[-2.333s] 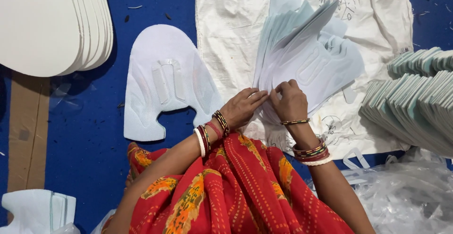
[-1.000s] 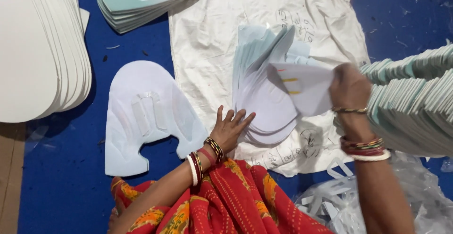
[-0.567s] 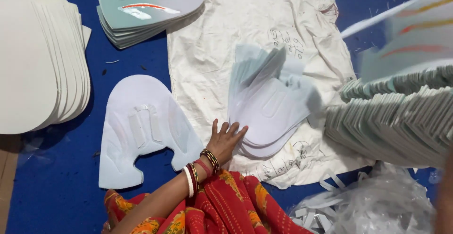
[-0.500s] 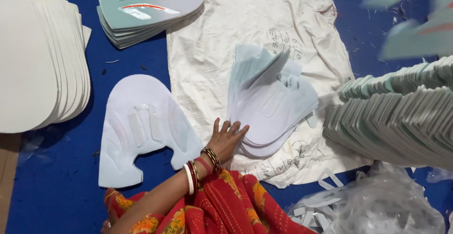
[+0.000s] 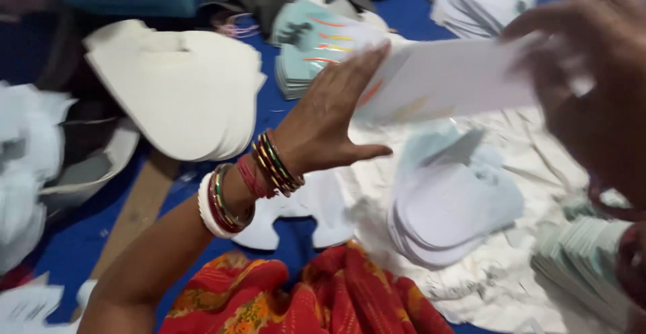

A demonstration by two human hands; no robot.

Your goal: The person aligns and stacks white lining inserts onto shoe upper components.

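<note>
The person is holding a flat, pale cut sheet (image 5: 447, 78) up in the air between both hands, well above the white cloth (image 5: 511, 287) spread on the blue floor (image 5: 282, 105). The left hand (image 5: 330, 118) is spread wide, fingers straight, its fingertips pressing the sheet's left end where orange and yellow stripes are showing. The right hand (image 5: 592, 71) is blurred; it seems to be pinching the sheet's right end, though the grip itself cannot be made out. The step in hand looks like taking one piece and squaring it between the hands; the next move would call for steadying both ends so the thin sheet is not buckling. Its long axis is running left to right, slightly tilted, the striped end pointing left. Below it a fanned pile of pale shoe-shaped cutouts (image 5: 451, 206) is lying on the cloth, and a thick white stack (image 5: 188, 98) is sitting to the left.
</note>
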